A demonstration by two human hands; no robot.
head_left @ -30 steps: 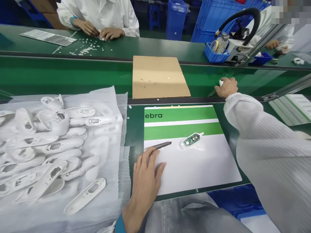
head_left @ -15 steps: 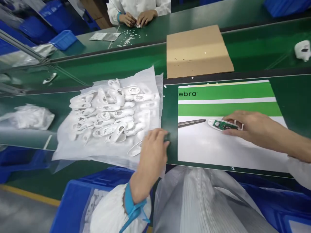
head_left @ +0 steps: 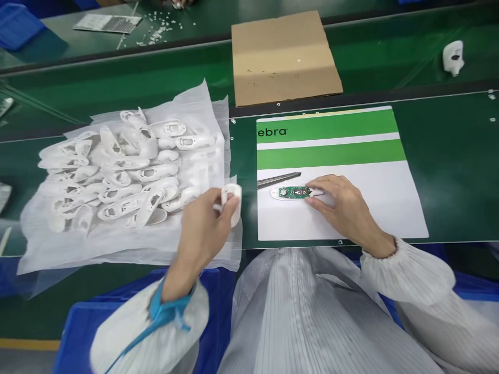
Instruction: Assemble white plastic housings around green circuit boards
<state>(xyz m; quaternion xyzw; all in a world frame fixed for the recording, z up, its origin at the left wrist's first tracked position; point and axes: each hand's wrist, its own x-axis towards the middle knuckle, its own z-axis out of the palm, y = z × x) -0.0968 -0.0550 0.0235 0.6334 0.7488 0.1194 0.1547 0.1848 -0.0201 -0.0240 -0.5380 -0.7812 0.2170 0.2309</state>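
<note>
Between the thumb and fingers of my left hand (head_left: 205,228) is a white plastic shell half (head_left: 235,205) with an opening, held up over the right edge of the plastic sheet. My right hand (head_left: 343,205) pinches the right end of another white shell half (head_left: 275,192), which lies on the white and green board. A green circuit board (head_left: 293,192) with a round silver part sits in that shell. Metal tweezers (head_left: 278,180) lie just behind it. Left of my left hand, many white plastic shells (head_left: 125,163) are heaped on the translucent plastic sheet (head_left: 202,111).
A cardboard sheet (head_left: 284,57) leans over the back ledge. At the far right in the green channel lies a white plastic part (head_left: 453,58). Across the bench are small scattered white bits (head_left: 156,31) and a blue bin (head_left: 17,26). Another blue bin (head_left: 97,317) stands below the front edge.
My left hand has picked up a shell half from the sheet's right edge and raised it. My right hand keeps hold of the shell with the circuit board, now lying level. The view has shifted.
</note>
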